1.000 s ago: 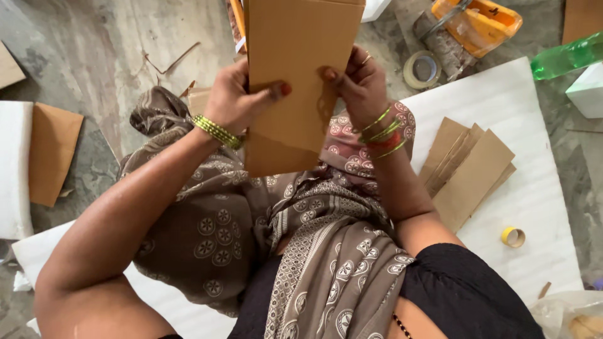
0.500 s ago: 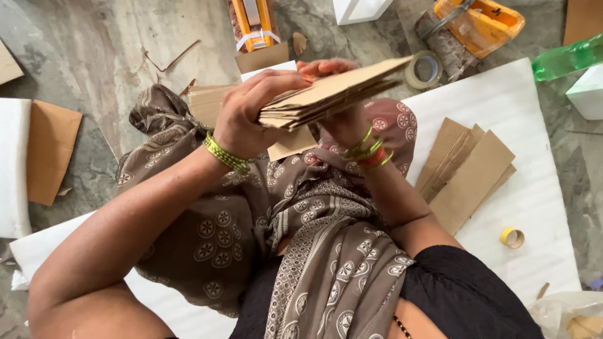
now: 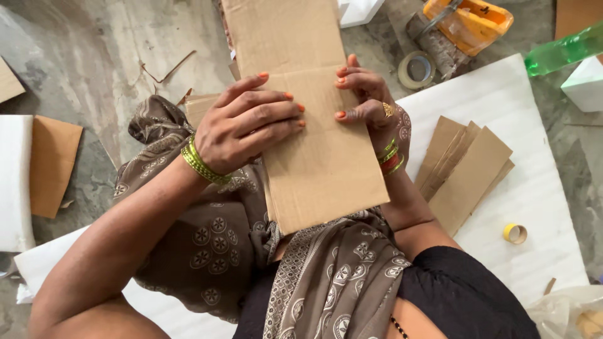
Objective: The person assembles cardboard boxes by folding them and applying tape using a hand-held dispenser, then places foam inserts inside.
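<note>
A long brown cardboard sheet (image 3: 314,150) with a crease across it lies flat over my lap, reaching up past the top of the view. My left hand (image 3: 248,122) rests palm down on its left edge, fingers spread over the crease. My right hand (image 3: 367,103) grips the right edge with the fingertips pressed on top. Both wrists carry green and gold bangles. More cardboard shows under the sheet at its left side.
A stack of cut cardboard pieces (image 3: 465,169) lies on the white sheet (image 3: 534,188) at right, with a small yellow tape roll (image 3: 515,233). A larger tape roll (image 3: 417,69), an orange tool (image 3: 468,22), a green bottle (image 3: 565,47) and a cardboard piece (image 3: 53,163) sit around.
The cardboard was held upright, then tilted edge-on, and now lies flat with both hands pressing on top of it.
</note>
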